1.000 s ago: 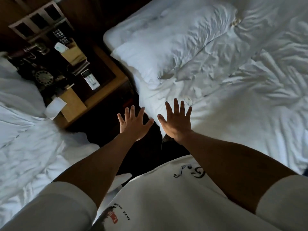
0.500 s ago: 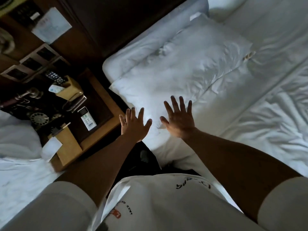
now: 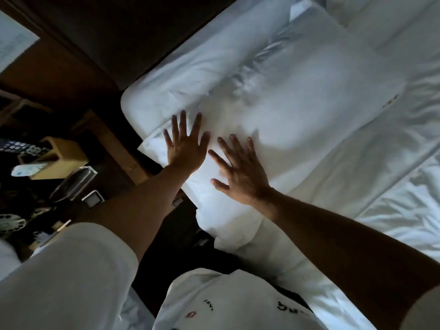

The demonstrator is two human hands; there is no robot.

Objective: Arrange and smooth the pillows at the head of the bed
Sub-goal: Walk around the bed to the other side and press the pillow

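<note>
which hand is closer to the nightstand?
Left. The left hand lies on the pillow corner beside the nightstand; the right hand lies farther in on the pillow.

Wooden nightstand (image 3: pixel 114 148), tan box (image 3: pixel 59 151), remote control (image 3: pixel 19 146), rotary telephone (image 3: pixel 12 221)

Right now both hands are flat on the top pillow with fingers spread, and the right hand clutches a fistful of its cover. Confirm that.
Not quite. In the head view the right hand clutches nothing; like the left hand, it lies with fingers straight and spread on the top pillow.
</note>
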